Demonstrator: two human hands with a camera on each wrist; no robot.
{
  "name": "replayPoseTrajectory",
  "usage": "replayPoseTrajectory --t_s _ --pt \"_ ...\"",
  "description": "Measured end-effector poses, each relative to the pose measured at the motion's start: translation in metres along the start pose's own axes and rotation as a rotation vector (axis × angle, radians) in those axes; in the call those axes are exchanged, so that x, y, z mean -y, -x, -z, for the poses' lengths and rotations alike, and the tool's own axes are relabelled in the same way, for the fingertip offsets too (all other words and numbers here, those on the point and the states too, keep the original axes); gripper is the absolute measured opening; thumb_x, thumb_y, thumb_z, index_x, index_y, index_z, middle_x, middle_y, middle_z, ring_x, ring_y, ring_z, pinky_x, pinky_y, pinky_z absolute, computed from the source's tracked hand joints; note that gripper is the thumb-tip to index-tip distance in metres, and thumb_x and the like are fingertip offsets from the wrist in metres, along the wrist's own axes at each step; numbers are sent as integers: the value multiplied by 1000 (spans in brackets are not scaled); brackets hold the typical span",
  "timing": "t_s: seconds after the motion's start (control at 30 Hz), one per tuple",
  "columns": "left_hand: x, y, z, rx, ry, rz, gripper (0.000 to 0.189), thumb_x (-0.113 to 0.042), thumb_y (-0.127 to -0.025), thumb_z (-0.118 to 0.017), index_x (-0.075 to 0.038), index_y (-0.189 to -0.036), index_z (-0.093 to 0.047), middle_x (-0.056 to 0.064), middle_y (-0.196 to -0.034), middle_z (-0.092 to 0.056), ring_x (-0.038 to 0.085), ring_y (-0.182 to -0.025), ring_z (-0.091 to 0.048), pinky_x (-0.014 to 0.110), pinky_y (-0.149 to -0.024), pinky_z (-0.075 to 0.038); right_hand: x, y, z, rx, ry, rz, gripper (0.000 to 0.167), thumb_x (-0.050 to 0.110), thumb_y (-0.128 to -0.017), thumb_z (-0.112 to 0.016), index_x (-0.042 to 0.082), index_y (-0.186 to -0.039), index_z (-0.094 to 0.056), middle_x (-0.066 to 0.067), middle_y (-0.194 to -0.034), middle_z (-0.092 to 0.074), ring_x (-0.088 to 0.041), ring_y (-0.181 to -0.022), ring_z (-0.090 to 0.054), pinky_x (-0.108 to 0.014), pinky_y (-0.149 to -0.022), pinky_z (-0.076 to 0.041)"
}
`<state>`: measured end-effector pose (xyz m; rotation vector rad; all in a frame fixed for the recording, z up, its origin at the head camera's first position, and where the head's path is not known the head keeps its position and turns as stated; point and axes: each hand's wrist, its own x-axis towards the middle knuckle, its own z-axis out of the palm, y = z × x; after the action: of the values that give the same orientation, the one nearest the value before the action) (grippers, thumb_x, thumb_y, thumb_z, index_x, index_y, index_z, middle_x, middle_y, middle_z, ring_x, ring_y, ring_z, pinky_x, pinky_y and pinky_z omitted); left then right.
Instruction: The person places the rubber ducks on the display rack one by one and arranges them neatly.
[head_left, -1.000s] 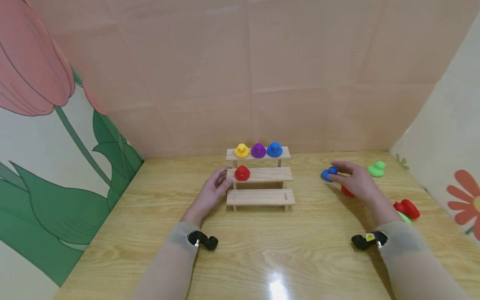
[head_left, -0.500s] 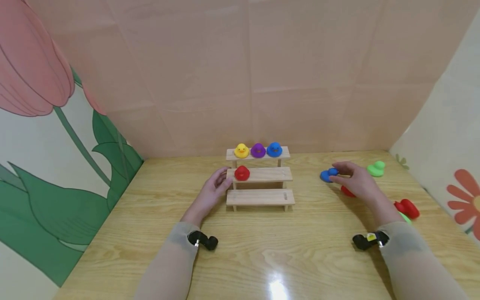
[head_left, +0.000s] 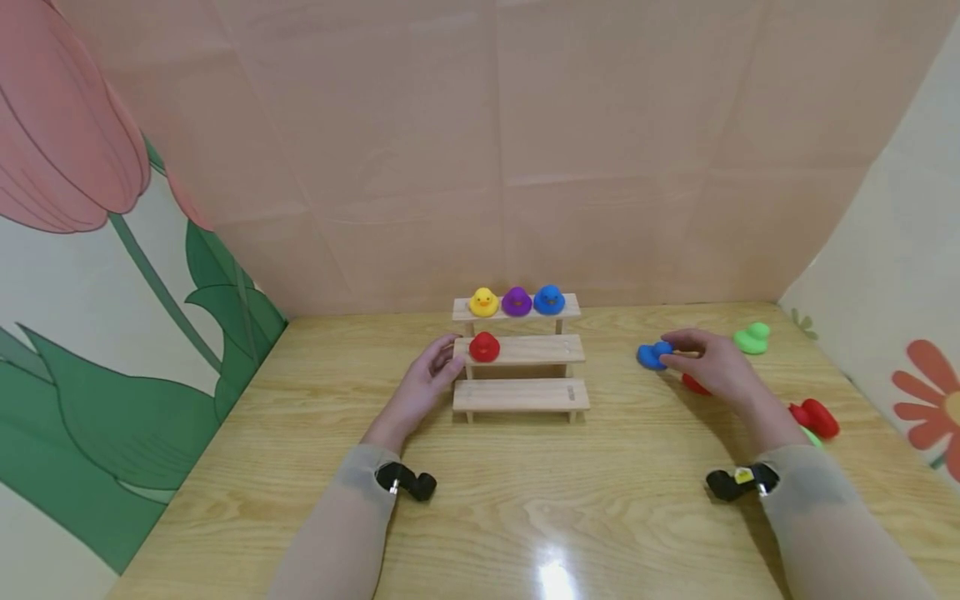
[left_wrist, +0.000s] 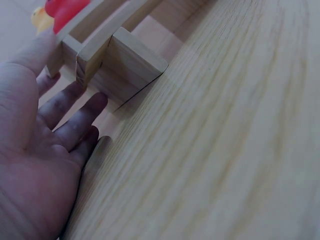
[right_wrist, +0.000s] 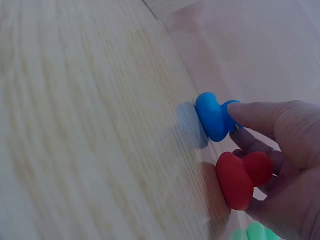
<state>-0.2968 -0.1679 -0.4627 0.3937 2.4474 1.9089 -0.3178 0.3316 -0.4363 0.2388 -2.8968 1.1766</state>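
My right hand (head_left: 712, 367) pinches the head of a blue rubber duck (head_left: 651, 357) between thumb and fingers, low over the tabletop. The right wrist view shows the thumb on this duck's head and a red rubber duck (right_wrist: 235, 182) close by, beside the palm. My left hand (head_left: 424, 377) is at the left end of a three-step wooden stand (head_left: 521, 396), its fingertips right at the end piece and its fingers loosely extended. On the top step sit a yellow duck (head_left: 483, 303), a purple duck (head_left: 517, 302) and another blue duck (head_left: 550, 301). A red duck (head_left: 484, 347) occupies the middle step's left end.
Behind the right hand lies a green duck (head_left: 752, 338). Near the right forearm is another red duck (head_left: 816, 418), with a green one (head_left: 810, 436) partly hidden by the arm. A pinkish sheet (head_left: 495, 150) hangs along the table's back edge.
The blue duck in my right hand has shifted slightly left and toward me, its head turning between the fingers. My left hand and the stand stay in place.
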Motion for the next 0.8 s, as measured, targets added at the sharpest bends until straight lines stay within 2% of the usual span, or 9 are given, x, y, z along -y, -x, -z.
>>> replayPoseTrajectory --t_s 0.37,0.63,0.8 --pt "2 -1 0 9 12 -10 69 -48 -112 -66 -18 -170 -43 16 -162 -56 34 -147 -56 54 -125 -42 2 1 -3 -1 -18 4 60 41 -109 -74 1 -151 -61 -28 -147 -63 -47 -131 -60 -19 -79 -58" --pt "0 1 1 11 8 -13 67 -50 -112 -65 -20 -168 -45 16 -162 -57 33 -145 -58 54 -124 -42 5 1 -8 -63 34 43 55 45 -103 -80 3 -136 -68 -20 -128 -71 -47 -125 -67 -16 -78 -52" --pt "-1 1 1 18 21 -9 69 -47 -112 -66 -16 -169 -43 17 -161 -57 35 -143 -59 55 -124 -43 5 1 -8 -48 38 42 59 47 -101 -83 4 -138 -67 -18 -126 -71 -40 -121 -66 -20 -77 -51"
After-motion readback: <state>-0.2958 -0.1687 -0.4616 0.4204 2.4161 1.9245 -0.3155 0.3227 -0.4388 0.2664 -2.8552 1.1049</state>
